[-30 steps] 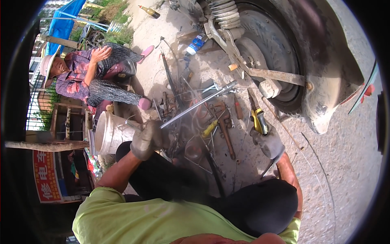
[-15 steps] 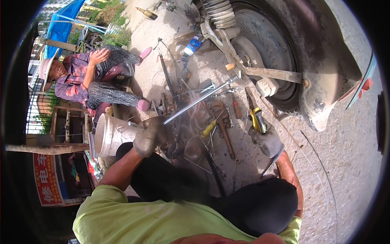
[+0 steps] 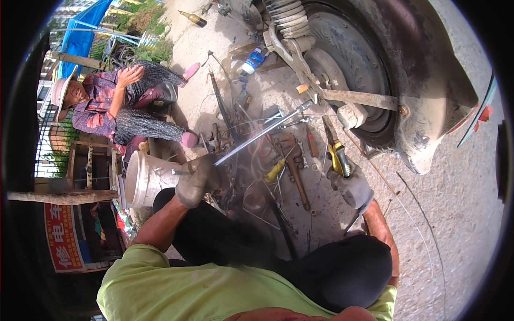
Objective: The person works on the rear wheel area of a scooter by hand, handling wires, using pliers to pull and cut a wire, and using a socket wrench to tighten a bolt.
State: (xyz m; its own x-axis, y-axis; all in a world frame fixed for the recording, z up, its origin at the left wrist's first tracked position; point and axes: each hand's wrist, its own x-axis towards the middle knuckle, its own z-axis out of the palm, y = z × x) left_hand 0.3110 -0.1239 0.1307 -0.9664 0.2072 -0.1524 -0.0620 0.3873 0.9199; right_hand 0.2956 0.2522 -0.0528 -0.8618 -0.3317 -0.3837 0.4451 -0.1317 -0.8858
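My gloved left hand point(image 3: 194, 182) is closed around a long silver socket wrench bar point(image 3: 262, 132). One end of the bar sticks out left of the glove; the other reaches the lower side of the scooter's wheel hub point(image 3: 350, 59), beside a flat metal arm point(image 3: 361, 98). Whether the far tip is seated on a nut cannot be made out. In my gloved right hand point(image 3: 353, 187) are pliers point(image 3: 338, 155) with yellow and black grips, jaws pointing up toward the wheel, apart from it. A thin dark rod shows below that glove.
Tools lie scattered between my knees and the wheel, among them a rusty pipe wrench point(image 3: 294, 171) and a yellow-handled screwdriver point(image 3: 274, 170). A white bucket point(image 3: 142, 179) stands at left. Another person point(image 3: 107, 101) sits beyond it. Loose wire point(image 3: 423, 222) lies at right.
The bar's near end now shows left of my left glove, where it was less visible before. The pliers and my right hand have hardly moved.
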